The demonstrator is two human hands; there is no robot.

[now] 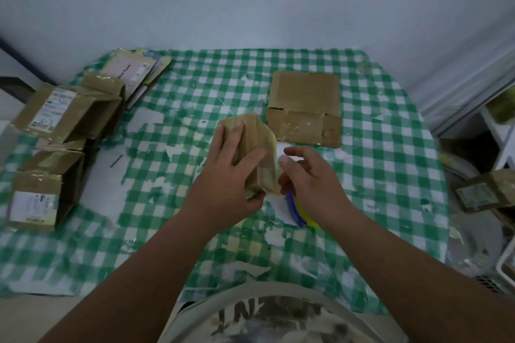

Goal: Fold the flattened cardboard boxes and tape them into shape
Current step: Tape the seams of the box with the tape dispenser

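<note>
**Small box held up for taping**

Gripped in the left hand (234, 164), fingers spread over the top and thumb curled beneath: a small box (252, 153), lifted just above the table, probably so its near end faces the other hand. Right hand (309, 178) close against that end, fingers curled; seemingly pinching tape or a flap at the corner, though the contact itself too blurred to confirm. Tucked partly under the right wrist: a blue and yellow tape roll (301, 211), likely kept there for quick reach.

Further back, lying flat and well apart from the hands: a flattened box (305, 107), apparently next in line. Stacked along the left edge: folded boxes (64, 114) with labels, out of the working space. Behind them, a pile of flat cartons (136, 69).

Underneath, a green checked tablecloth (390, 175), badly worn, white patches showing through. Beyond, a plain pale wall (250, 3); dim light throughout.
</note>
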